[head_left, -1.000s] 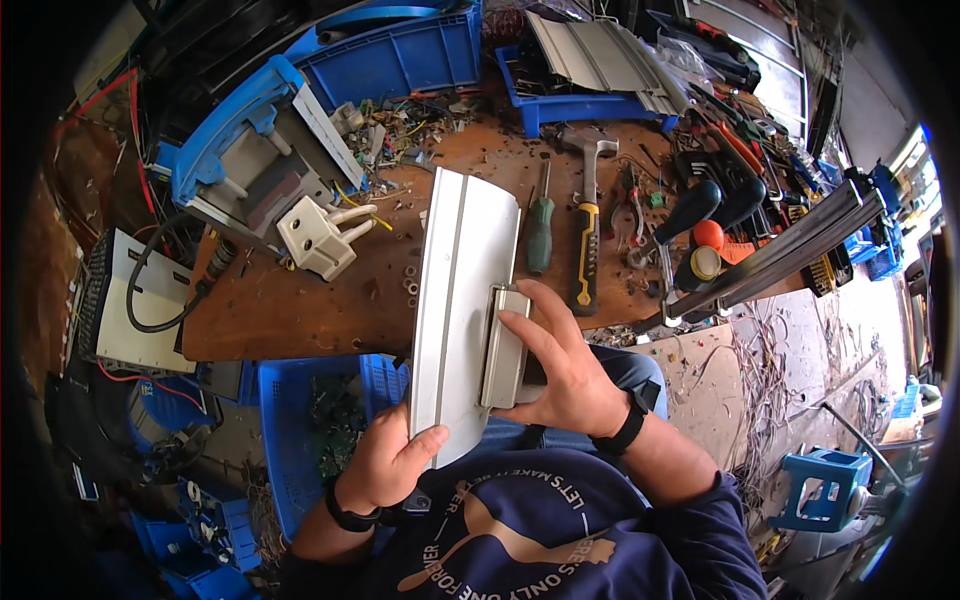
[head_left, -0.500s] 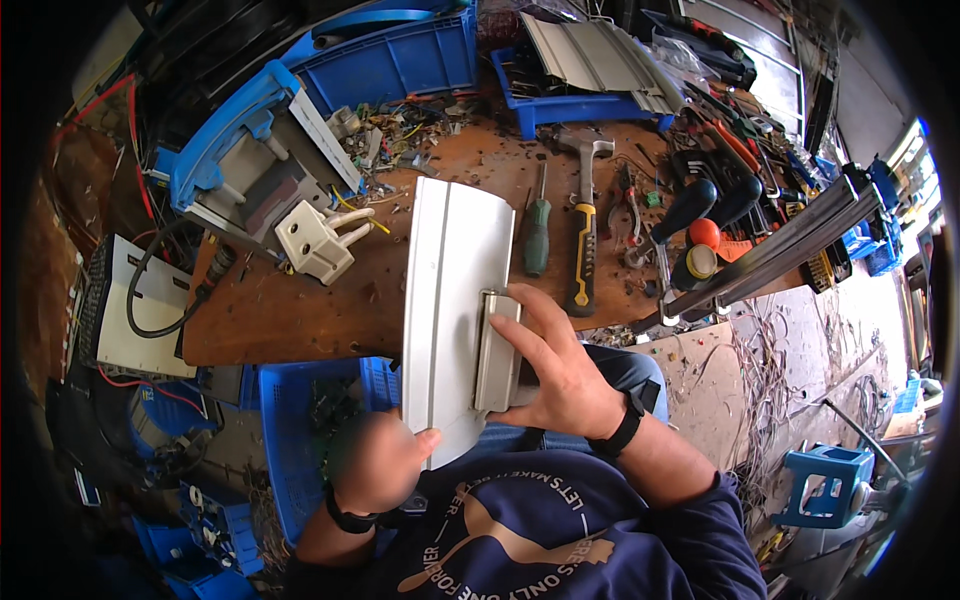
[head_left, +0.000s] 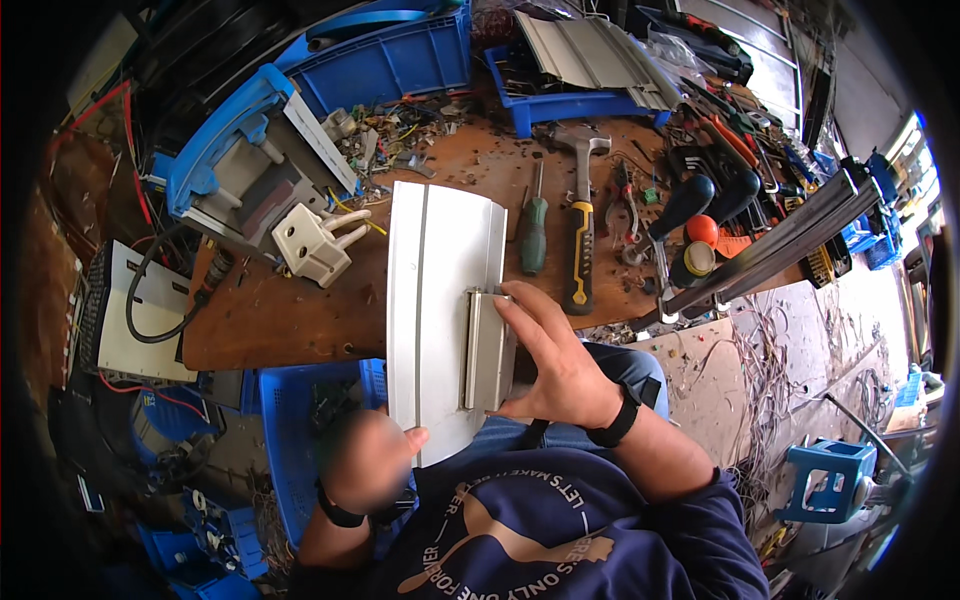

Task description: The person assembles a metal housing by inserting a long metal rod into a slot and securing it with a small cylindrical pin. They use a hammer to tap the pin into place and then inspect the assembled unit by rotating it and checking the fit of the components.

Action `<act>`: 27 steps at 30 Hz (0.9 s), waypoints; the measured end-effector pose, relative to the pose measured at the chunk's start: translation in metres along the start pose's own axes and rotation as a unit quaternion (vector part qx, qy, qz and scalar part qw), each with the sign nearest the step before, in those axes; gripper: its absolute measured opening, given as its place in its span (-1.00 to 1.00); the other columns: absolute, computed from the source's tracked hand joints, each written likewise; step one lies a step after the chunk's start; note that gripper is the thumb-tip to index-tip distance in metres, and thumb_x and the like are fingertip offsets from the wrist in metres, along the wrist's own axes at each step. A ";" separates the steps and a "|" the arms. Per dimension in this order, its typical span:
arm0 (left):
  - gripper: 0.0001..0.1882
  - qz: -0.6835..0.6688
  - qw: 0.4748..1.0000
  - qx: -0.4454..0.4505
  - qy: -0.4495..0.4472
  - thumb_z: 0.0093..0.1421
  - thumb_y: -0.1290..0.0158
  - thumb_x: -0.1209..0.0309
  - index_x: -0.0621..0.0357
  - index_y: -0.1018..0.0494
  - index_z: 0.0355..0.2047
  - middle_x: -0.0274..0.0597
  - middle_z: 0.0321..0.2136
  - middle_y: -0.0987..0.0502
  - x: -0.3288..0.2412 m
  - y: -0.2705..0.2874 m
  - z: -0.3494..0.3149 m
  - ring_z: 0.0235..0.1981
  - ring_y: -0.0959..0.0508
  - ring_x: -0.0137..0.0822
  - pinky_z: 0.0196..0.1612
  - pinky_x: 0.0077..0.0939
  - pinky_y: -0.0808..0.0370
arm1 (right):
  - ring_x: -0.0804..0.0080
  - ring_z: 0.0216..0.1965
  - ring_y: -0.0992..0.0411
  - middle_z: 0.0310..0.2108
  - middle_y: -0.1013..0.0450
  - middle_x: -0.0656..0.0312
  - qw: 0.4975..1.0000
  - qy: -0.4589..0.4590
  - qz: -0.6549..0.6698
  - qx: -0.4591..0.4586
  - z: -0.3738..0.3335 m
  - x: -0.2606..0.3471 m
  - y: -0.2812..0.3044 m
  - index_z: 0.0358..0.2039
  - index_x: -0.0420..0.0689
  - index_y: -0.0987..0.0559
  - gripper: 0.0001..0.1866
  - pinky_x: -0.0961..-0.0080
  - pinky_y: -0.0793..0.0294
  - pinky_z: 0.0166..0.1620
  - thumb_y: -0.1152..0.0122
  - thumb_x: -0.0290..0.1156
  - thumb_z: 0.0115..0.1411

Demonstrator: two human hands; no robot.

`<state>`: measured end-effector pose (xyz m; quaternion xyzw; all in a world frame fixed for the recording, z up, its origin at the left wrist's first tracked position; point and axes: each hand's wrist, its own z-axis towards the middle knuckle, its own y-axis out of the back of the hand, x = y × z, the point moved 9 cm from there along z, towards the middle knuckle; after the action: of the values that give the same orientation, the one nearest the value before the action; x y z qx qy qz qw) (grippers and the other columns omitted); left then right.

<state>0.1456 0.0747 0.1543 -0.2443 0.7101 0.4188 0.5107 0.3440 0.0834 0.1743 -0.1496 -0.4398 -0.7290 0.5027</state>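
Note:
A long white metal panel (head_left: 432,300) with lengthwise grooves stands tilted in front of me, over the near edge of the bench. My left hand (head_left: 372,462), mostly blurred, grips its lower left corner, with the thumb on its face. A short pale metal strip (head_left: 486,350) lies lengthwise against the panel's right side. My right hand (head_left: 562,365) is closed round this strip and the panel's edge, fingertips at the strip's upper end and thumb near its lower end. Whether the strip is fixed to the panel, I cannot tell.
On the wooden bench (head_left: 290,335) lie a green screwdriver (head_left: 535,232), a hammer (head_left: 581,240) and red pliers (head_left: 624,205). A cream plastic fitting (head_left: 312,248) is at left. More grooved panels (head_left: 590,55) rest on a blue tray at the back. A blue crate (head_left: 283,440) stands below.
The panel has shifted slightly left and turned, so the strip's face shows wider. Both hands keep their hold and have moved only a little.

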 end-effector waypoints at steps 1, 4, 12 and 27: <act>-0.66 0.012 1.000 0.006 0.001 0.26 0.02 0.39 0.36 -0.41 -0.03 -0.05 -0.24 -0.59 0.000 -0.001 0.000 -0.23 -0.57 -0.32 -0.11 -0.44 -0.47 | -0.15 0.21 -0.16 0.19 -0.14 -0.15 1.000 0.000 -0.004 -0.002 -0.001 0.000 0.000 0.25 -0.17 -0.19 0.16 0.15 -0.25 0.22 -0.57 -0.42 -0.48; -0.66 0.032 0.999 0.002 0.004 0.26 0.01 0.38 0.37 -0.41 -0.03 -0.03 -0.23 -0.59 0.003 -0.001 -0.003 -0.22 -0.57 -0.29 -0.11 -0.43 -0.47 | -0.15 0.21 -0.17 0.19 -0.14 -0.14 1.000 0.004 -0.011 -0.004 -0.006 0.001 -0.002 0.25 -0.17 -0.19 0.16 0.17 -0.24 0.22 -0.56 -0.43 -0.47; -0.65 0.005 1.000 0.002 -0.005 0.26 0.00 0.36 0.36 -0.41 -0.03 -0.02 -0.21 -0.59 0.007 -0.002 -0.004 -0.20 -0.58 -0.25 -0.10 -0.43 -0.47 | -0.17 0.24 -0.14 0.21 -0.12 -0.14 1.000 0.005 0.003 0.010 -0.006 0.003 -0.004 0.25 -0.16 -0.19 0.15 0.16 -0.24 0.23 -0.55 -0.46 -0.45; -0.68 0.112 0.983 -0.024 -0.145 0.12 -0.17 0.32 0.28 -0.51 -0.18 0.06 -0.24 -0.57 -0.027 -0.009 -0.033 -0.24 -0.58 0.05 -0.16 -0.27 -0.48 | -0.07 0.13 -0.29 0.10 -0.28 -0.02 0.974 0.193 -0.081 -0.090 -0.043 0.050 0.000 -0.02 0.16 -0.55 -0.50 -0.13 -0.30 0.15 -0.34 -0.38 -0.06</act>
<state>0.1453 0.0398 0.1809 -0.1119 0.6411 0.5213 0.5520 0.3311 0.0192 0.1824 -0.0152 -0.2775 -0.8191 0.5019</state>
